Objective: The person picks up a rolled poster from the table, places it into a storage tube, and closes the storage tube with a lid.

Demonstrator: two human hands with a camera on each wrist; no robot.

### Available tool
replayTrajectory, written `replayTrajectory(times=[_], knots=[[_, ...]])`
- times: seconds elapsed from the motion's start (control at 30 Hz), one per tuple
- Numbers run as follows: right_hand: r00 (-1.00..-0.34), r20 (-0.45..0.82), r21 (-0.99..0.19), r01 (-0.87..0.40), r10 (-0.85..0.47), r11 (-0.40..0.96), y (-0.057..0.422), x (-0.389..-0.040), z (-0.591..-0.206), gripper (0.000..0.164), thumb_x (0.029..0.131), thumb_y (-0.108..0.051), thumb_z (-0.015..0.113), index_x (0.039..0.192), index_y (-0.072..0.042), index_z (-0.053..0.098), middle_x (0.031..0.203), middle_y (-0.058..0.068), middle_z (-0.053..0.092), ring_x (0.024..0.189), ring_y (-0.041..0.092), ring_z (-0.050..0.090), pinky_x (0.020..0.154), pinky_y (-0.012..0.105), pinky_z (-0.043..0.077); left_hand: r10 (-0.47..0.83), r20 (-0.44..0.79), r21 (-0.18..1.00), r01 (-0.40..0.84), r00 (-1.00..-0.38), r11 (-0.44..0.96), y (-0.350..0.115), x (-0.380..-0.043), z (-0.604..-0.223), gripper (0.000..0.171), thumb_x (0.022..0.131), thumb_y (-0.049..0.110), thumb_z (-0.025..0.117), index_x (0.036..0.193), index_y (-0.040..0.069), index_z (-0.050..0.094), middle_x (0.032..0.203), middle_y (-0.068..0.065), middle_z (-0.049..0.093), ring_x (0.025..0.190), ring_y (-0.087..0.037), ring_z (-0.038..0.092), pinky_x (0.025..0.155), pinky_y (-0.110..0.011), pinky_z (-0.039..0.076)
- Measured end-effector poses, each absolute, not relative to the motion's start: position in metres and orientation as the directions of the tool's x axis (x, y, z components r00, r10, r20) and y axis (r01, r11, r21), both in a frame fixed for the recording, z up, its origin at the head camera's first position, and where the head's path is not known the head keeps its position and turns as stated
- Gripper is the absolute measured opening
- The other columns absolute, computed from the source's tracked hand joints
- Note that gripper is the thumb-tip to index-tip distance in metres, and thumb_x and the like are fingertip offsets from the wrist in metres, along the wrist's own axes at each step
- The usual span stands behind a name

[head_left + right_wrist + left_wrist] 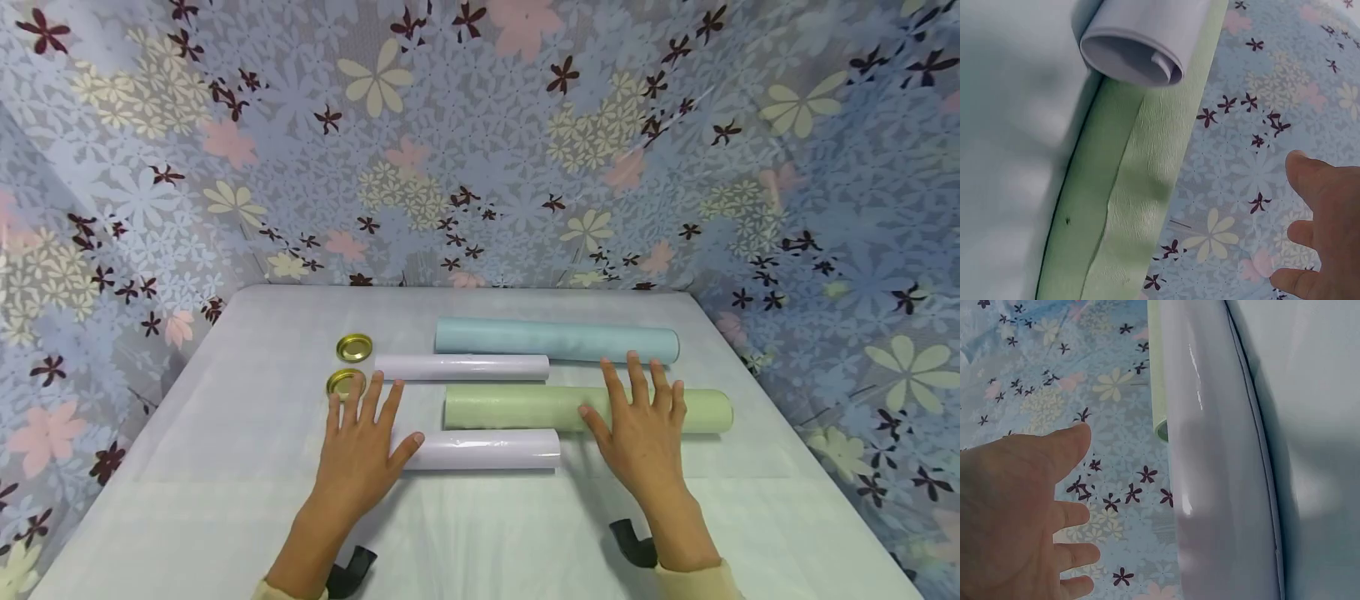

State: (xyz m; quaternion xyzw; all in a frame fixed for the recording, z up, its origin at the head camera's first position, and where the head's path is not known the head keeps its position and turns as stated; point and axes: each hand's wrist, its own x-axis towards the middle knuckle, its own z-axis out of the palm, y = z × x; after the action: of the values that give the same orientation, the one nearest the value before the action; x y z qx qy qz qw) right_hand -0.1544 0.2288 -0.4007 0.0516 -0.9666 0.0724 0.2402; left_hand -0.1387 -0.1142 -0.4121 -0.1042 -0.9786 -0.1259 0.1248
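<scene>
My left hand (360, 462) is spread with straight fingers above the left end of the near white roll (487, 450), covering part of it. In the left wrist view that glossy white roll (1222, 462) runs beside the hand, with nothing between thumb and fingers. Fingers also straight, my right hand (641, 433) overlaps the green roll (517, 408) in the head view and holds nothing. A second, thinner white roll (465, 367) and a light blue roll (555, 340) lie farther back. In the right wrist view, the near white roll's open end (1132, 59) shows curled layers inside.
Two round gold lids, a far lid (354, 347) and a near lid (345, 383), lie left of the rolls; left fingertips overlap the near one. A white cloth covers the table (225, 433). Floral curtains (480, 150) hang behind and at both sides. Black curved pieces (633, 546) show by the wrists.
</scene>
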Motion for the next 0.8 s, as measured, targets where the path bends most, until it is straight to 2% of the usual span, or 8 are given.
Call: replayTrajectory(times=[0.43,0.8], knots=[[-0.874,0.481,-0.100,-0.121,-0.058,0.988,0.249,-0.161,-0.396,0.074,0.087,-0.043,0.063,0.148,-0.017,0.030,0.154,0.021,0.024,0.143,0.044,0.011,0.110,0.067,0.009,0.232,0.254,0.189,0.283,-0.939,0.940,-0.106,-0.138,-0.416,0.087,0.079,0.057,0.064,0.147,0.014,0.032,0.154,-0.017,0.028,0.146,-0.037,0.014,0.115,-0.059,0.014],[-0.894,0.439,-0.086,-0.143,-0.091,0.986,0.266,-0.170,-0.397,0.077,0.086,-0.046,0.063,0.149,-0.019,0.027,0.153,0.021,0.024,0.142,0.044,0.014,0.110,0.067,0.008,0.279,0.242,0.182,0.326,-0.929,0.928,-0.102,-0.139,-0.423,0.090,0.075,0.058,0.067,0.146,0.013,0.035,0.150,-0.016,0.035,0.143,-0.038,0.023,0.115,-0.058,0.013]])
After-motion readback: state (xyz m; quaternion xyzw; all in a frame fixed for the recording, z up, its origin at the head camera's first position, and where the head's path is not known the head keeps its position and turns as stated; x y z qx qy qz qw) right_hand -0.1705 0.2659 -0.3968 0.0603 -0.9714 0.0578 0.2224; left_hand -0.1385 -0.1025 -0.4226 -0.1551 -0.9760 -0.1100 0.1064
